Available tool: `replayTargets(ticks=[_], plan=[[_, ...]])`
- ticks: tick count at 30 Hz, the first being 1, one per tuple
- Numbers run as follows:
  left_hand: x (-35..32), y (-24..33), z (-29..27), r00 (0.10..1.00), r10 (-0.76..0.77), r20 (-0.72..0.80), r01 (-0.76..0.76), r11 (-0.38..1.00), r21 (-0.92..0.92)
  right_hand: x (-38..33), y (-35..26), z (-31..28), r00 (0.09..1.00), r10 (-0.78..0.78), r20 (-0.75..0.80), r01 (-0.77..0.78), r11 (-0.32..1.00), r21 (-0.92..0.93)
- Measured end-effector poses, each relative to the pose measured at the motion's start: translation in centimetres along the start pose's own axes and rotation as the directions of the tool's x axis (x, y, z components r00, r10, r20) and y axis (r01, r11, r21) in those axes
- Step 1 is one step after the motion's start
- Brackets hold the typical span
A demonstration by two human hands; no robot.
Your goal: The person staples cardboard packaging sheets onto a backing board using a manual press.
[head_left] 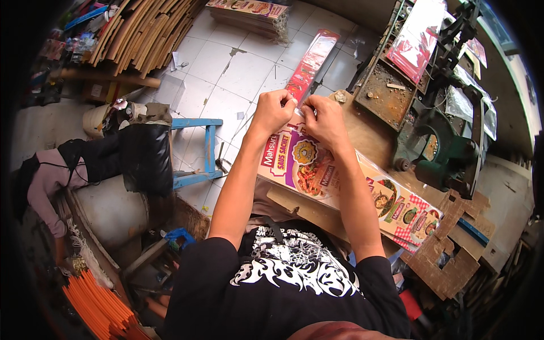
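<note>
Strip [314, 59], red, reaching out over the tiled floor [243, 71] from between left hand [276, 116] and right hand [324, 120], liable to crease or tear at the pinch if pulled unevenly, or slip if slackly held; printed sheets [309, 161] just below, apt to slide if nudged by the right forearm [358, 198] crossing above. Hands side by side, fingers curled and thumbs inward, both closed to a pinch on the near end, exact contact partly hidden; both forearms stretched forward and converging.
</note>
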State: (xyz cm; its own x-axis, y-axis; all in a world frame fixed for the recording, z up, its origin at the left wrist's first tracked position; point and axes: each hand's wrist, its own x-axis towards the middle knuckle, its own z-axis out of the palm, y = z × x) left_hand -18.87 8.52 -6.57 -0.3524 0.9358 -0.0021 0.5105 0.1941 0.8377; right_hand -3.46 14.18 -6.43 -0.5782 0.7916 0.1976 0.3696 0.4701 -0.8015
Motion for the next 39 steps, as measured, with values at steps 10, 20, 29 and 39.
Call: replayTargets(ticks=[10, 20, 29, 39], plan=[[0.2, -0.2, 0.2, 0.999, 0.042, 0.009, -0.042, 0.998, 0.040, -0.2, 0.2, -0.9, 0.974, 0.229, 0.006, -0.225, 0.955, 0.193], [0.6, -1.3, 0.1, 0.992, 0.051, 0.118, -0.049, 0.999, -0.022, -0.1, -0.2, -0.8, 0.994, 0.101, 0.036, -0.104, 0.986, 0.127], [0.6, -1.4, 0.1, 0.991, 0.027, 0.128, -0.025, 1.000, -0.019, 0.0, 0.1, -0.6, 0.988, 0.146, 0.058, -0.153, 0.974, 0.164], [0.2, -1.2, 0.3, 0.996, 0.034, 0.080, -0.034, 0.999, -0.002, -0.1, 0.3, 0.0, 0.998, 0.060, 0.028, -0.061, 0.997, 0.049]])
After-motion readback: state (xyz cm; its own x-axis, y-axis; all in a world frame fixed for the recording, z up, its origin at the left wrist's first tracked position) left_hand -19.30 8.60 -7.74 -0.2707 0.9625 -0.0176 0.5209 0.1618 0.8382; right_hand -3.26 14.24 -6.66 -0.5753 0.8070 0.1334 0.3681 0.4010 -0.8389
